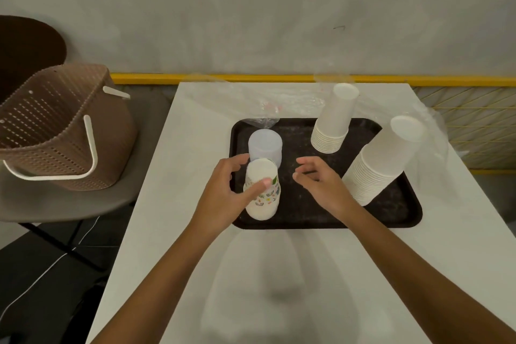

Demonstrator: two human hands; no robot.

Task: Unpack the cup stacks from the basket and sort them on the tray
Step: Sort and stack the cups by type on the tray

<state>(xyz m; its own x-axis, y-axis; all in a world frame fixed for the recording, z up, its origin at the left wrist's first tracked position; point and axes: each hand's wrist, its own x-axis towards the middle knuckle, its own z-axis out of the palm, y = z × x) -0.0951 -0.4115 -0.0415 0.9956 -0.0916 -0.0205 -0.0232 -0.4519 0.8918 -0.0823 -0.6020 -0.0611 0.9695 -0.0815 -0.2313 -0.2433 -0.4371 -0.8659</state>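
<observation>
Under the thumb of the left hand (223, 190) the printed cup stack (262, 201) looks like matt paper with a flowered print. Just past those fingertips the frosted cup stack (265, 145) is smooth, translucent plastic. Below the right hand (321, 184) the tray (307, 212) is dark, matt and dusty. Beyond its fingers (307, 160) the white cup stack (333, 120) is plain matt paper, with clear, glossy, crinkled film (438, 145) to the right. Far left of the fingers the basket (55, 126) is brown perforated plastic
</observation>
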